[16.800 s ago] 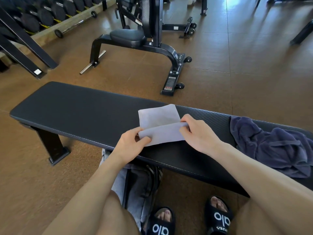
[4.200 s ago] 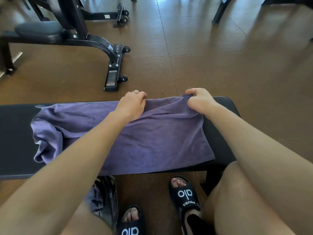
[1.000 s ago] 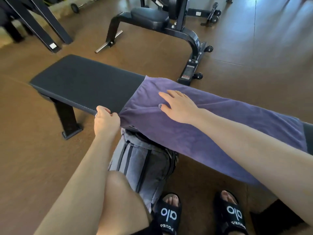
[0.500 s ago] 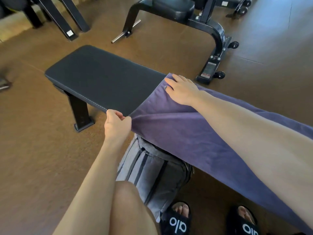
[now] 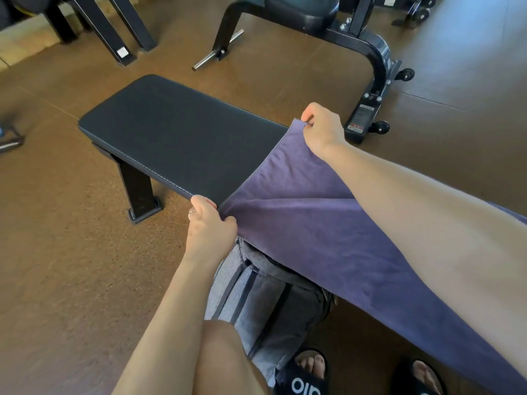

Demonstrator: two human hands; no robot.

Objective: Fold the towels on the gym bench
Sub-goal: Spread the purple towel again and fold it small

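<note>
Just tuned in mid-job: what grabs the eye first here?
The purple towel spread along the black gym bench, its near edge hanging off. The left hand grips its near corner, the right hand pinches the far one. A grey bag sits beneath.

Black padded counter (image 5: pixel 176 143) runs across the brown floor (image 5: pixel 71 280) on a black leg at its left end, the left half bare. A purple towel (image 5: pixel 299 218) drapes over the right half, its near edge hanging off the front. On the floor below stands a grey striped bag (image 5: pixel 265 306).
</note>
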